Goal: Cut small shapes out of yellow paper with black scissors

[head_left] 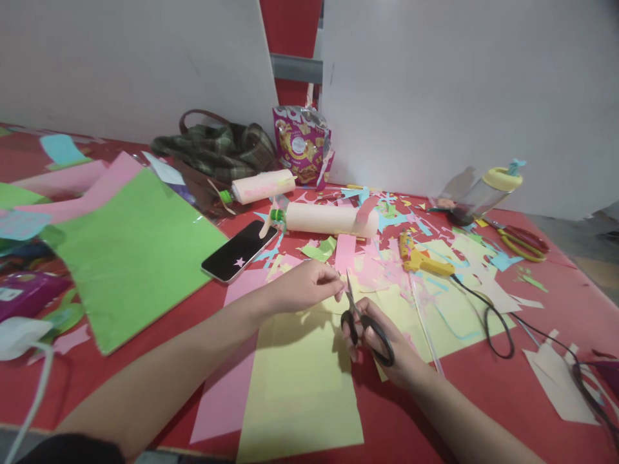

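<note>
My right hand [387, 345] grips a pair of scissors [356, 312] by its black handles, with the blades pointing up and away from me. Just left of the blades, my left hand [309, 285] is closed in a pinch; whatever is between its fingertips is too small to make out. Both hands are above yellow paper sheets [304, 393], which partly cover a pink sheet [225, 386]. Beyond the hands lies a paper-wrapped bottle [324, 219] with a green cap and a pink strip on it. Small paper scraps [324, 248] are scattered between it and my left hand.
A phone [239, 251] with a pink star on it lies beside a large green sheet [140, 251]. To the right are a yellow glue gun [423, 261] with a black cord, more scissors [522, 245] and a clear container [486, 193]. A snack bag [304, 145] stands at the back.
</note>
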Action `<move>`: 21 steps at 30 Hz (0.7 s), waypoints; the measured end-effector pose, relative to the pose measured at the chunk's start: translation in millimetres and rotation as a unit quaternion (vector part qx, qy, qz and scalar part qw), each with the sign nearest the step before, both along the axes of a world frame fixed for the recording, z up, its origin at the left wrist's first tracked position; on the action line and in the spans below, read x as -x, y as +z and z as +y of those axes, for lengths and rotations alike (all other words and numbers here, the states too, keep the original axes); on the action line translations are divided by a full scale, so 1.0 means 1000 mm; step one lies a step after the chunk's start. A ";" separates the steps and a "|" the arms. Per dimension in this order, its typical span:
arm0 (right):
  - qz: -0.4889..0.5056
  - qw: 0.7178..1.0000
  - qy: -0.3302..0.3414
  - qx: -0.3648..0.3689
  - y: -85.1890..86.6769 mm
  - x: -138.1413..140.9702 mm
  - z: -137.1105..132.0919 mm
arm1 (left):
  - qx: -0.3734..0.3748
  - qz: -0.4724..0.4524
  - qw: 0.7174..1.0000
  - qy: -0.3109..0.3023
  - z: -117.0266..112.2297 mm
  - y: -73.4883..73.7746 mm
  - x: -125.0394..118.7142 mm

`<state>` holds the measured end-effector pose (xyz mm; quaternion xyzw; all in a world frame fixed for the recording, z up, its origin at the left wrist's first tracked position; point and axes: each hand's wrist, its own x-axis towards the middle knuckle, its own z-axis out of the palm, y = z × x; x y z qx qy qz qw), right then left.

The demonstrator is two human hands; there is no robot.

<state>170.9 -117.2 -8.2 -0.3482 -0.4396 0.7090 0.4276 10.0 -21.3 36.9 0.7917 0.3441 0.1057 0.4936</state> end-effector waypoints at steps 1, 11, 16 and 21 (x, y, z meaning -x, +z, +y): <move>-0.006 1.000 0.000 0.002 0.001 0.000 0.000 | -0.003 0.001 1.000 0.001 0.000 0.000 0.000; -0.024 1.000 0.003 0.000 0.000 0.000 0.001 | -0.015 0.009 1.000 0.007 -0.001 0.003 0.000; -0.025 1.000 0.002 0.001 -0.003 0.000 0.001 | -0.016 0.009 1.000 0.014 -0.001 0.002 -0.001; -0.010 1.000 0.002 -0.002 0.000 0.001 0.001 | -0.007 0.003 1.000 0.002 -0.002 0.001 -0.002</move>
